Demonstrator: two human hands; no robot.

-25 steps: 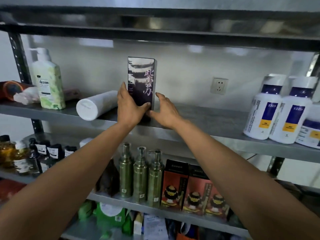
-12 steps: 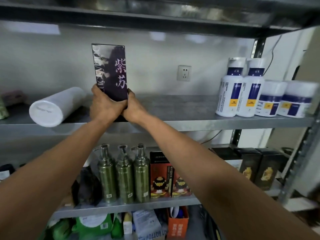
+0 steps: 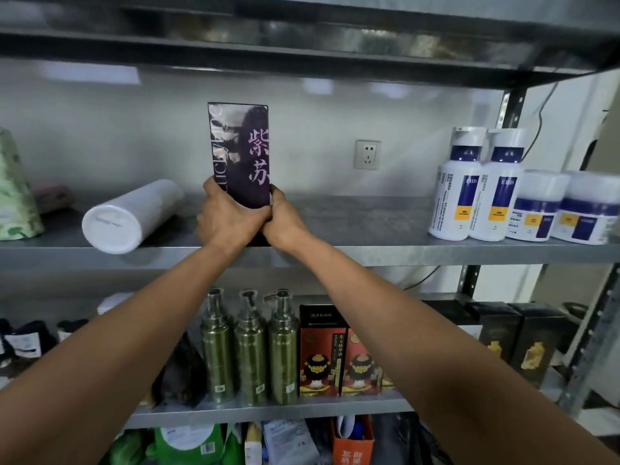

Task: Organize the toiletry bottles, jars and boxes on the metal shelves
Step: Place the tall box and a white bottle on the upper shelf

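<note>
The tall dark purple box [image 3: 239,156] sits dead centre of the frame, standing upright on the middle metal shelf [image 3: 352,245] near its front edge. Its long axis runs straight up and down, the printed front faces the camera, and the pale characters read top to bottom. Both hands are clamped round its bottom end: the left hand [image 3: 228,219] has its fingers curled round the lower left edge, and the right hand [image 3: 285,224] wraps the lower right edge, thumbs meeting across the front, so the base itself is hidden. Just left of it a white bottle [image 3: 131,214] lies on its side, flat end toward the camera. Behind and to the right there's a wall socket [image 3: 367,155]. Far right on the same shelf, two white bottles with blue labels [image 3: 459,186] stand upright next to a pair of squat jars [image 3: 540,206]. One shelf down, three green pump bottles [image 3: 250,350] stand in a row, with red boxes [image 3: 322,354] touching them on the right and dark boxes [image 3: 523,337] further right.
</note>
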